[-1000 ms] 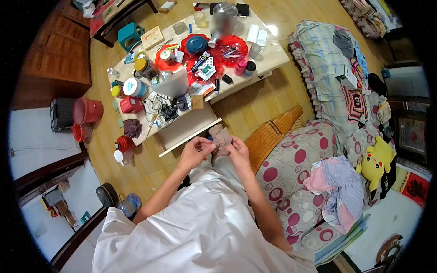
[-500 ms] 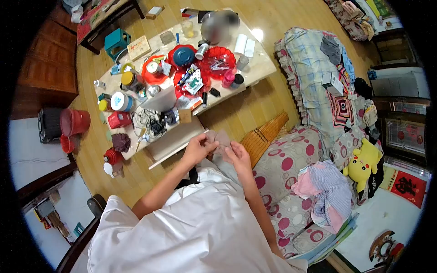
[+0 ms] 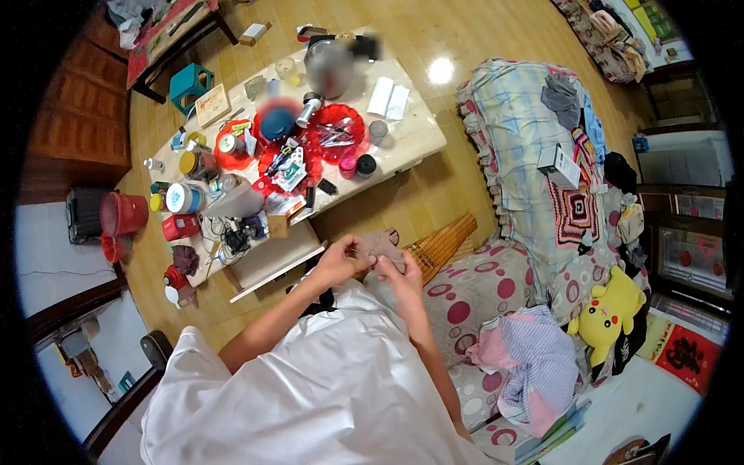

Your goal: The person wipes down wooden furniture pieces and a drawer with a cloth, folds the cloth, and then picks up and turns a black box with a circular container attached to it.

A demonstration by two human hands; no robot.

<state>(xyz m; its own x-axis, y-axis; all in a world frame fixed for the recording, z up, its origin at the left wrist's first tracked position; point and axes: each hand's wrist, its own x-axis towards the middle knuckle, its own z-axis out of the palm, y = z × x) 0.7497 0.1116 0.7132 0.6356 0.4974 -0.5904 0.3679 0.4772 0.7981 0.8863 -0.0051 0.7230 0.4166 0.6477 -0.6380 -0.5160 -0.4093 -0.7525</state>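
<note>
A small, thin mauve piece of cloth [image 3: 381,246] is stretched between my two hands in front of my body; its exact kind I cannot make out. My left hand [image 3: 341,262] pinches its left edge between thumb and fingers. On the lower right side, my right hand [image 3: 403,280] grips it with the thumb on top. White shiny fabric [image 3: 287,380] spreads across my front below both forearms.
Ahead stands a cluttered table [image 3: 415,139] with red trays, jars and cables; its drawer [image 3: 279,271] is pulled out. To the right, a sofa [image 3: 457,306] carries striped clothing [image 3: 539,360] and a yellow plush toy [image 3: 608,310]. A woven bamboo mat [image 3: 446,248] lies beyond my right hand.
My view has shifted, so the table sits further left. The cloth is turned and bunched differently, with both hands still on it.
</note>
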